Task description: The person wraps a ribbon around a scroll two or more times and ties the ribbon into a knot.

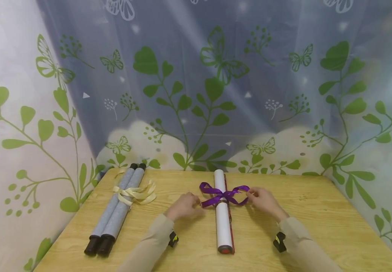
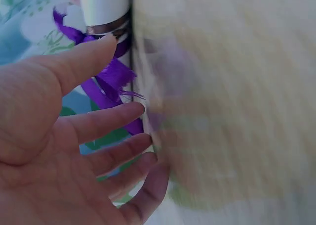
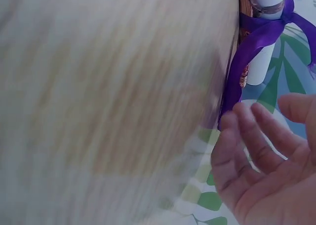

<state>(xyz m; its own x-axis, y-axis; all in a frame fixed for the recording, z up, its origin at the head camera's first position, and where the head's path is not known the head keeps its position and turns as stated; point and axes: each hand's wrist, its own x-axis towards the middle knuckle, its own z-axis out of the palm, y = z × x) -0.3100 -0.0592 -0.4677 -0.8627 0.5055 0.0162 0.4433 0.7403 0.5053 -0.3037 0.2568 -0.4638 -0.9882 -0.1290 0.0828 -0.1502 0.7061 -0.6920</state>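
A white roll [image 1: 223,223] lies lengthwise on the table, with a red-patterned piece [image 1: 230,217] along its right side. Round its middle runs a purple ribbon [image 1: 223,195], tied in a bow with loops spread to both sides. My left hand [image 1: 184,206] is just left of the bow; in the left wrist view its fingers are extended and apart, close to a frayed ribbon end [image 2: 118,79]. On the other side, my right hand [image 1: 265,202] has its fingertips at the right loop. The right wrist view shows those fingers loosely bent by the ribbon [image 3: 242,62], thumb apart.
Two grey rolls [image 1: 114,215] with black ends lie side by side at the table's left, tied together with a cream ribbon [image 1: 136,194]. Behind the wooden table [image 1: 318,211] hangs a leaf-and-butterfly patterned curtain [image 1: 196,94], which also covers both sides.
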